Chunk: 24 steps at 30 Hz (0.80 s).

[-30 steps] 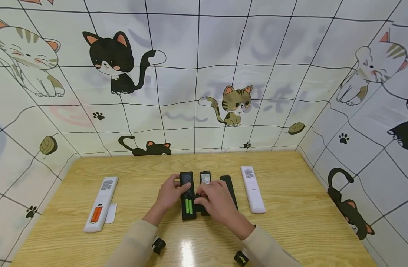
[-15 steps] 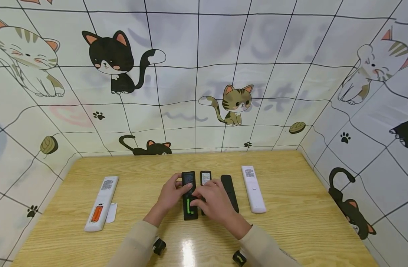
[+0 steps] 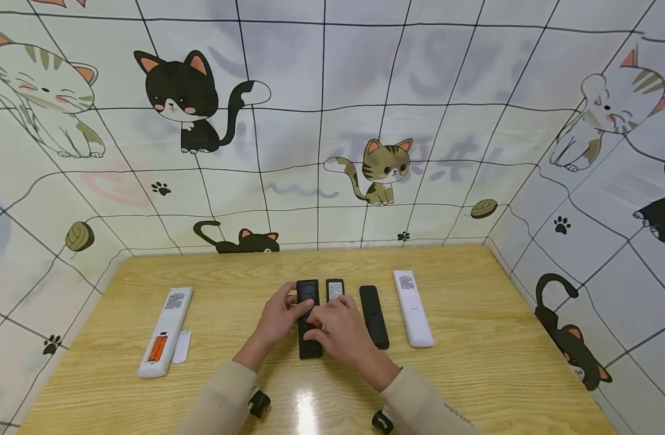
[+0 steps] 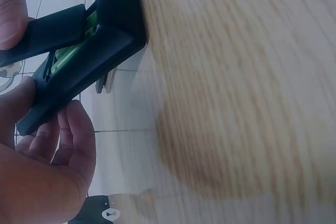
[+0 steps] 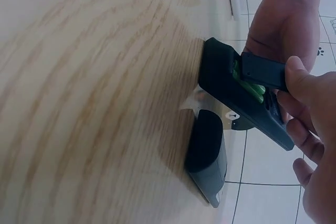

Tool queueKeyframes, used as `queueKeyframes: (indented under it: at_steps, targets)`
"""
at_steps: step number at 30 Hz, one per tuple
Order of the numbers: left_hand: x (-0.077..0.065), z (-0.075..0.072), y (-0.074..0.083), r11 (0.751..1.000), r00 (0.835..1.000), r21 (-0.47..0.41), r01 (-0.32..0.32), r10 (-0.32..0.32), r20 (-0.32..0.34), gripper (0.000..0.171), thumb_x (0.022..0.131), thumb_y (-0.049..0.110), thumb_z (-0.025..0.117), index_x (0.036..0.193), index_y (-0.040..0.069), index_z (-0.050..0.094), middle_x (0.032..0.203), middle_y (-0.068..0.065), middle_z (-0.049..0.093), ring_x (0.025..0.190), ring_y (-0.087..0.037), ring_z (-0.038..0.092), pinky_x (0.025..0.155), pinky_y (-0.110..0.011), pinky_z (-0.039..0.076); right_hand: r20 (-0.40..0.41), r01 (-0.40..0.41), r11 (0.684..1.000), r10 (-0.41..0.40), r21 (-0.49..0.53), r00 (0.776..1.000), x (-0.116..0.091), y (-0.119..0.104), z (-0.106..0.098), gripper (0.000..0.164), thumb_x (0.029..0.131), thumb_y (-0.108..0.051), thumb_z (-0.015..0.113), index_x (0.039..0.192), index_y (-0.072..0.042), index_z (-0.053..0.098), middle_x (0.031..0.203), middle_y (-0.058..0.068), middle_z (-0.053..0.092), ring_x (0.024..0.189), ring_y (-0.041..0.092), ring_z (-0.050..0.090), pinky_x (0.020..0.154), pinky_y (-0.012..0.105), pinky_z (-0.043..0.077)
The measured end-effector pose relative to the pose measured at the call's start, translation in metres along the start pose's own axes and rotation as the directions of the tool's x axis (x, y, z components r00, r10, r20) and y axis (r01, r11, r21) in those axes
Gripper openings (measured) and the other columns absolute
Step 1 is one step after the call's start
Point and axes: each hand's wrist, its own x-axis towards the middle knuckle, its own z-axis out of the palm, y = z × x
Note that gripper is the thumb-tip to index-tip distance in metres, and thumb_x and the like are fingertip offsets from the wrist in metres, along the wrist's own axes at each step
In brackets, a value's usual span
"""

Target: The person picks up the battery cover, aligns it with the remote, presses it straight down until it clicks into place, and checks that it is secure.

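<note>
My left hand [image 3: 277, 315] grips a black remote control [image 3: 308, 291] by its far end, back side up, with the near end resting at the table. Green batteries [image 4: 73, 59] lie in its battery compartment, partly covered. In my right hand [image 3: 340, 333], thumb and fingers pinch a black battery cover [image 5: 262, 71]. One end of the cover meets the near end of the compartment while the held end is raised, so the cover slants over the batteries in both wrist views. A second black remote [image 5: 206, 145] lies just right of the held one, partly hidden by the right hand in the head view.
Further right on the wooden table [image 3: 474, 338] are another black remote [image 3: 373, 317] and a white remote [image 3: 413, 308]. At the left lies a white remote [image 3: 171, 308] with an orange battery [image 3: 158, 348] exposed, its white cover [image 3: 182, 347] beside it. Cat-print cloth surrounds the table.
The right hand has brought the battery cover leftward from beside the black remote to over its compartment, hiding the green batteries in the head view. The left hand shifted slightly right with the remote.
</note>
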Motion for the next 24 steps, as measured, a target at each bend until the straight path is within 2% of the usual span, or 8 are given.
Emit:
queueKeyframes:
  at_steps: [4, 6, 16, 24]
  targets:
    - [0.000, -0.001, -0.003, 1.000, 1.000, -0.005, 0.005, -0.005, 0.009, 0.038, 0.093, 0.016, 0.067, 0.128, 0.011, 0.055, 0.097, -0.013, 0.074, 0.076, -0.017, 0.068, 0.067, -0.032, 0.051, 0.015, -0.011, 1.000, 0.011, -0.006, 1.000, -0.001, 0.000, 0.003, 0.024, 0.080, -0.045, 0.073, 0.091, -0.025, 0.067, 0.080, -0.014, 0.070, 0.084, 0.008, 0.059, 0.095, 0.036, 0.040]
    - [0.005, 0.000, -0.013, 1.000, 1.000, -0.011, 0.008, -0.008, 0.004, 0.038, 0.092, 0.020, 0.068, 0.127, 0.015, 0.056, 0.096, -0.011, 0.075, 0.076, -0.015, 0.068, 0.067, -0.031, 0.051, 0.023, -0.016, 1.000, 0.016, -0.009, 1.000, -0.001, 0.001, 0.004, 0.024, 0.080, -0.046, 0.072, 0.091, -0.025, 0.067, 0.081, -0.014, 0.070, 0.085, 0.008, 0.060, 0.095, 0.037, 0.040]
    - [0.006, 0.005, -0.012, 1.000, 1.000, 0.020, -0.017, 0.017, -0.023, 0.040, 0.094, 0.011, 0.064, 0.131, 0.004, 0.053, 0.098, -0.020, 0.073, 0.077, -0.022, 0.069, 0.069, -0.043, 0.054, 0.013, -0.015, 1.000, 0.016, -0.025, 1.000, -0.001, 0.002, 0.006, 0.023, 0.080, -0.045, 0.074, 0.090, -0.025, 0.067, 0.080, -0.013, 0.069, 0.088, 0.010, 0.061, 0.094, 0.037, 0.040]
    - [0.006, 0.003, -0.011, 1.000, 1.000, 0.013, -0.015, 0.015, -0.004, 0.039, 0.092, 0.019, 0.068, 0.129, 0.012, 0.055, 0.099, -0.013, 0.074, 0.075, -0.015, 0.069, 0.065, -0.030, 0.053, 0.020, -0.029, 0.997, 0.031, -0.075, 0.999, -0.001, 0.002, 0.008, 0.028, 0.079, -0.050, 0.072, 0.091, -0.026, 0.064, 0.082, -0.013, 0.066, 0.089, 0.009, 0.060, 0.094, 0.038, 0.042]
